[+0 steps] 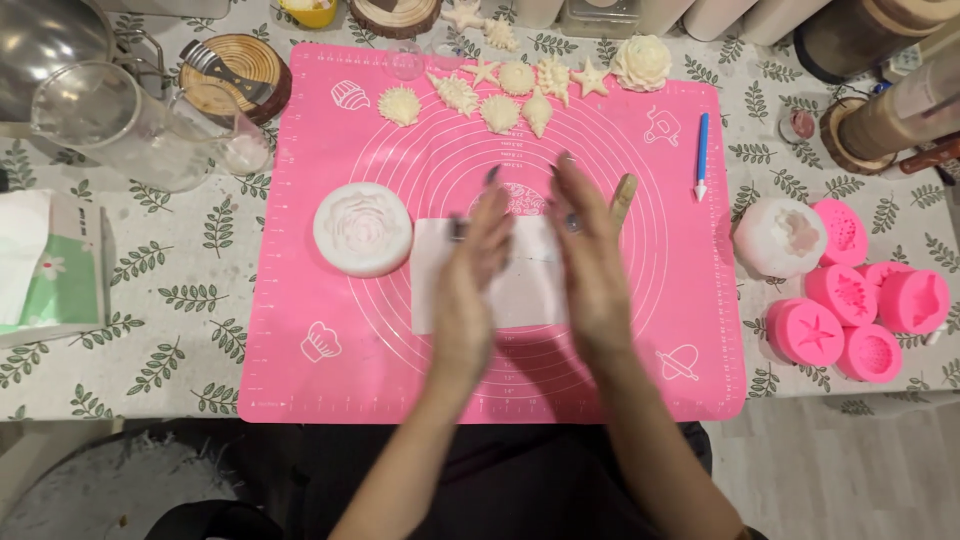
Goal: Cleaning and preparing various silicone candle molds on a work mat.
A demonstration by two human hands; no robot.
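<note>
Leaf-patterned surface (180, 330), pink mat (300, 300) at its middle; left hand (472, 275) and right hand (590, 262) flat, palms facing, grasping nothing, above white sheet (530, 290).

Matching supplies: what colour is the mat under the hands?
Pink mat with white line markings; head view.

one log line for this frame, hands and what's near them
left hand open, blurred | right hand open, blurred | palms facing, above white sheet | pink silicone mat | white flower mould left
</note>
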